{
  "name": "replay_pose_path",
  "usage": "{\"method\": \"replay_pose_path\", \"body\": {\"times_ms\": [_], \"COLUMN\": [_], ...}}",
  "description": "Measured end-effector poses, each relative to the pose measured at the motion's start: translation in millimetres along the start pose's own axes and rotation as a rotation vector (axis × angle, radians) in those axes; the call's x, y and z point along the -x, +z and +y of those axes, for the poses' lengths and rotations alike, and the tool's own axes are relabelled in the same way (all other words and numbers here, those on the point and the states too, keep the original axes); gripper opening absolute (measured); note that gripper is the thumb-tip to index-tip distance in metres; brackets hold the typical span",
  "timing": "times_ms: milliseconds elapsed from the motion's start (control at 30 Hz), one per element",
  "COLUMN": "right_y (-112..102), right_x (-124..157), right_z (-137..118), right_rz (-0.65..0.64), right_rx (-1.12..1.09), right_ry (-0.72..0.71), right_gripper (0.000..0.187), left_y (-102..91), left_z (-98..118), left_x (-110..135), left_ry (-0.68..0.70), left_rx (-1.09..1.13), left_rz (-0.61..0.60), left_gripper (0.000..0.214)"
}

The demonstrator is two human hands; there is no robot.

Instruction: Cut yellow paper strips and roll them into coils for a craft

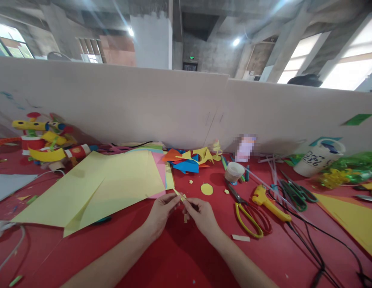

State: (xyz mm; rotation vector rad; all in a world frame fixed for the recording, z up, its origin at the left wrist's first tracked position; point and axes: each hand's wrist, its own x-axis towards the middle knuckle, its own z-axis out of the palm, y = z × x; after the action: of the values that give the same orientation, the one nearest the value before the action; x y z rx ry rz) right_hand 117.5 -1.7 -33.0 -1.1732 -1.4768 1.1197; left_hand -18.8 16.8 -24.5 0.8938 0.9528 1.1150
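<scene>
My left hand (163, 211) and my right hand (201, 214) meet over the red table (180, 256), both pinched on a thin yellow paper strip (179, 195) that sticks up and left from the fingertips. A small pale scrap shows just below the fingers. Large yellow paper sheets (108, 184) lie to the left of my hands. A yellow paper disc (207, 189) rests on the table just beyond my right hand.
Yellow-handled scissors (249, 218), a yellow glue gun (268, 202) with black cables and green scissors (295, 192) lie to the right. A small cup (234, 172), a pile of coloured paper scraps (189, 159), a paper craft toy (43, 140) and a white mug (319, 158) stand along the cardboard partition (174, 108).
</scene>
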Motion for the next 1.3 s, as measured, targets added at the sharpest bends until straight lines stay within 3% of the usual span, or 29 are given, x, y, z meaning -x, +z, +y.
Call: {"method": "replay_pose_path", "body": {"times_ms": [67, 233, 400, 500, 700, 900, 1000, 1100, 1167, 1233, 1300], "right_y": [0.3, 1.7, 2.2, 2.2, 0.3, -2.0, -6.2, -26.3, -55.2, -95.9, -141.9], "right_x": [-1.7, -3.9, -2.3, -1.5, -3.3, -4.5, -6.3, -11.3, -13.9, -12.0, -3.3], "right_z": [0.9, 3.3, 5.7, 4.8, 2.1, 7.1, 6.0, -1.0, -5.6, -5.7, 1.2], "right_rz": [-0.004, 0.003, -0.032, -0.032, -0.004, 0.012, 0.024, -0.037, -0.024, 0.170, 0.350], "right_rx": [-0.058, -0.115, -0.136, -0.120, -0.118, -0.077, 0.073, 0.327, 0.466, 0.629, 0.891], "right_ry": [0.037, 0.090, 0.061, 0.042, 0.081, 0.122, 0.117, 0.003, -0.038, 0.003, 0.132], "right_gripper": [0.037, 0.041, 0.036, 0.034, 0.039, 0.039, 0.039, 0.041, 0.030, 0.019, 0.024], "left_y": [0.2, 0.9, 0.7, -0.3, 2.2, 3.2, 2.6, 1.4, 0.3, -0.5, -0.4], "left_z": [0.9, -0.1, -0.9, -1.5, -1.2, -3.4, -3.9, -2.8, -1.8, -1.2, -1.4], "left_x": [0.2, 0.6, 0.0, -1.3, 0.5, -0.4, -2.8, -4.7, -5.6, -6.4, -7.3], "left_ry": [0.033, 0.090, 0.110, 0.119, 0.097, 0.113, 0.097, 0.082, 0.067, 0.055, 0.052], "left_rx": [-0.025, -0.099, -0.133, -0.131, -0.085, -0.132, -0.147, -0.120, -0.098, -0.088, -0.095], "left_rz": [-0.016, 0.082, 0.149, 0.123, -0.047, 0.063, 0.045, -0.003, -0.015, -0.016, -0.014], "left_gripper": [0.014, 0.015, 0.018, 0.018, 0.018, 0.016, 0.018, 0.021, 0.021, 0.020, 0.020]}}
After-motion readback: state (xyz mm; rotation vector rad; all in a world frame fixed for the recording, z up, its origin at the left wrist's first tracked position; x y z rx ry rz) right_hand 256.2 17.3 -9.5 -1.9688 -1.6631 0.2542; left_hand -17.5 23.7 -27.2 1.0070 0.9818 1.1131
